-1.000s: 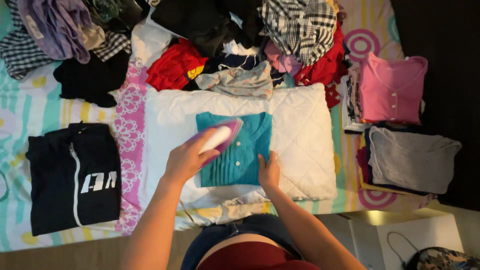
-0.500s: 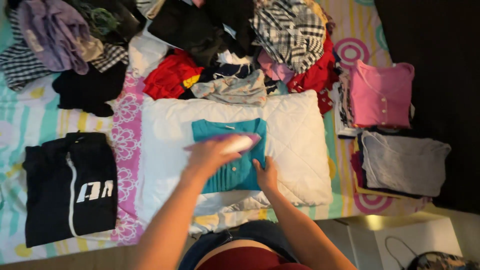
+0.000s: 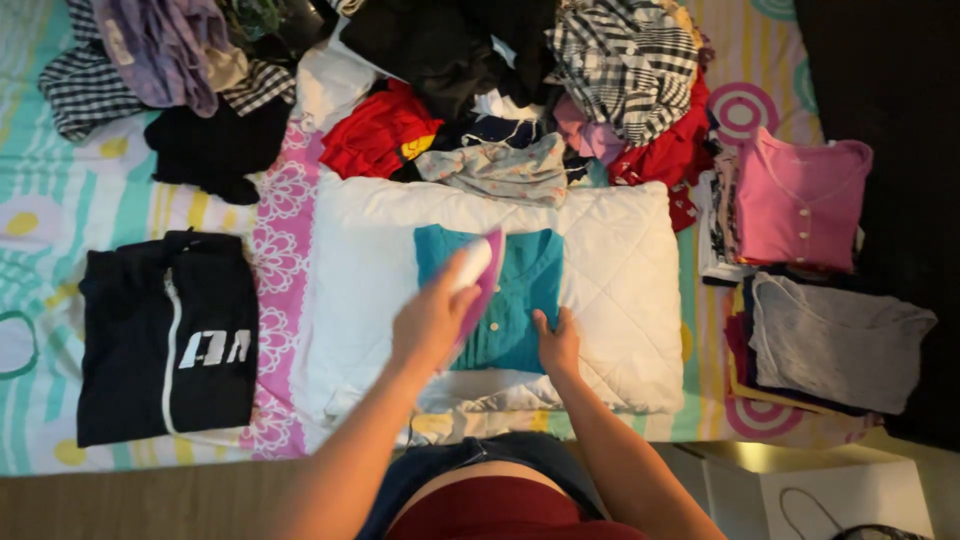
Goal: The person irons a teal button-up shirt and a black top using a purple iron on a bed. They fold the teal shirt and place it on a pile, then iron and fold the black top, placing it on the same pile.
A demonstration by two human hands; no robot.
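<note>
Gripping pink iron (image 3: 478,272) – left hand (image 3: 432,322) | right hand (image 3: 556,343) pressing teal shirt (image 3: 530,290)

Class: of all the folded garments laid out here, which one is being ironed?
The teal shirt on the white pad; the black, pink and grey ones lie aside, untouched.

Folded black jacket (image 3: 168,335) with white stripe lying left on the striped bedsheet (image 3: 40,215). Heap of mixed clothes (image 3: 450,90) along the top: checked shirt (image 3: 625,60), red garment (image 3: 375,130), purple cloth (image 3: 160,45). Folded pink top (image 3: 800,200) and grey top (image 3: 835,340) stacked at right. White box (image 3: 820,495) bottom right.
</note>
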